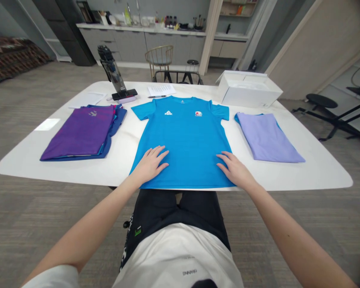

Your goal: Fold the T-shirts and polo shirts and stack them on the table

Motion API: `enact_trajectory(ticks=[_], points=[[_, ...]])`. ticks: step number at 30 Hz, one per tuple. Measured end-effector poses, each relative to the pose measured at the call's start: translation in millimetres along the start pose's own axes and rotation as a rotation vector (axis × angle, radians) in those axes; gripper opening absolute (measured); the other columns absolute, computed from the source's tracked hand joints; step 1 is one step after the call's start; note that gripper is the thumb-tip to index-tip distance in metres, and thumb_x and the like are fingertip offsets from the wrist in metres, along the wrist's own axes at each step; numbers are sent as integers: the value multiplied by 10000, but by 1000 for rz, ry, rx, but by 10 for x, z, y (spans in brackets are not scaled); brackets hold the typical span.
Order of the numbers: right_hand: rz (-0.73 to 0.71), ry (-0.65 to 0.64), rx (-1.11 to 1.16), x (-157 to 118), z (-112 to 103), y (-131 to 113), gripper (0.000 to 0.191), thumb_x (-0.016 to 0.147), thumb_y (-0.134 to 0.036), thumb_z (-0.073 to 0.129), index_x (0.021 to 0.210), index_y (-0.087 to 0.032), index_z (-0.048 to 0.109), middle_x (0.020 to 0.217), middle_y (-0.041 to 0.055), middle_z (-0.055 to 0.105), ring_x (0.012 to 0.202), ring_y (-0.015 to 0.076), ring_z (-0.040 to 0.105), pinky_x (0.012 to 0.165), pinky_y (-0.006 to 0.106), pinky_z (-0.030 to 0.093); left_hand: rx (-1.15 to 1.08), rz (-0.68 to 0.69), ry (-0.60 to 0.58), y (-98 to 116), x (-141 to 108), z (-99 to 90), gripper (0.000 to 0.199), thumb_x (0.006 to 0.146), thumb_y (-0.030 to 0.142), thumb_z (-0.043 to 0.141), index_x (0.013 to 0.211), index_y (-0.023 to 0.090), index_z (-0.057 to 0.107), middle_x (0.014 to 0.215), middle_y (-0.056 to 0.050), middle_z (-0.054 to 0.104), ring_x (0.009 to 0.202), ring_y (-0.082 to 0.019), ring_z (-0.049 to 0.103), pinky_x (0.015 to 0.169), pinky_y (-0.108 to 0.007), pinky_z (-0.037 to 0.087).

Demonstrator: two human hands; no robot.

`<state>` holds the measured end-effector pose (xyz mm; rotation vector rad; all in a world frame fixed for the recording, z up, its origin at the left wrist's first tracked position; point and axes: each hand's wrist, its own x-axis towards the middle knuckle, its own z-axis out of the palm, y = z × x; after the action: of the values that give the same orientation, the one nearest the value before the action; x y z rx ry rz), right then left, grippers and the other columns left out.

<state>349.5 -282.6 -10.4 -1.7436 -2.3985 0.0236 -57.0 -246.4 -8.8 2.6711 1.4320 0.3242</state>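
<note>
A blue T-shirt lies spread flat on the white table, front side up, with its collar toward the far edge and its hem along the near edge. Two small logos show on its chest. My left hand rests on the lower left of the shirt, fingers stretched out. On the lower right side lies my right hand, its fingers also apart and touching the fabric. Neither hand grips the cloth. To the left is a stack of folded purple and blue clothes; to the right, a folded lavender garment over a blue one.
The white table has rounded corners. Toward its back stand a handheld vacuum and a white cardboard box. Papers and a pen lie near the collar. A chair and a kitchen counter are beyond.
</note>
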Motion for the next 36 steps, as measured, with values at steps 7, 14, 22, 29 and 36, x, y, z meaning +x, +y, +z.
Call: enact_trajectory(ticks=[7, 14, 22, 29, 36], points=[[94, -72, -50, -127, 255, 32, 692, 1026, -617, 345, 1589, -222, 422, 1655, 129, 351, 1536, 413, 254, 1186, 617, 341, 25, -41, -84, -14, -74, 174, 647, 1039, 598, 334, 1628, 332, 295, 1702, -39, 252, 1579, -292, 214, 1288, -567, 135], [51, -39, -40, 517, 113, 35, 641, 1048, -577, 335, 1557, -209, 462, 1655, 127, 353, 1538, 352, 288, 1225, 581, 299, 38, -37, -92, -136, 356, 107, 638, 1049, 609, 268, 1631, 348, 276, 1715, -19, 195, 1587, -276, 184, 1288, -565, 137], [54, -112, 21, 1728, 237, -37, 644, 1060, -599, 264, 1600, -270, 391, 1701, 79, 255, 1563, 380, 188, 1215, 646, 234, 60, -74, -71, -434, 1299, 226, 650, 1049, 621, 208, 1626, 334, 296, 1716, -24, 189, 1592, -277, 161, 1280, -585, 144], [139, -117, -5, 2473, 389, 224, 659, 1045, -633, 222, 1636, -350, 294, 1735, 38, 115, 1567, 433, 94, 1193, 702, 214, 39, -164, -68, -636, 1834, 441, 686, 1028, 666, 206, 1626, 341, 293, 1711, -31, 204, 1592, -297, 155, 1275, -614, 105], [293, -243, -36, 2478, 534, 404, 711, 1002, -728, 179, 1646, -426, 191, 1734, 1, 117, 1565, 440, 97, 1153, 788, 141, 3, -201, -90, -604, 1774, 439, 712, 1012, 694, 192, 1634, 355, 262, 1714, -10, 182, 1596, -282, 135, 1285, -597, 75]])
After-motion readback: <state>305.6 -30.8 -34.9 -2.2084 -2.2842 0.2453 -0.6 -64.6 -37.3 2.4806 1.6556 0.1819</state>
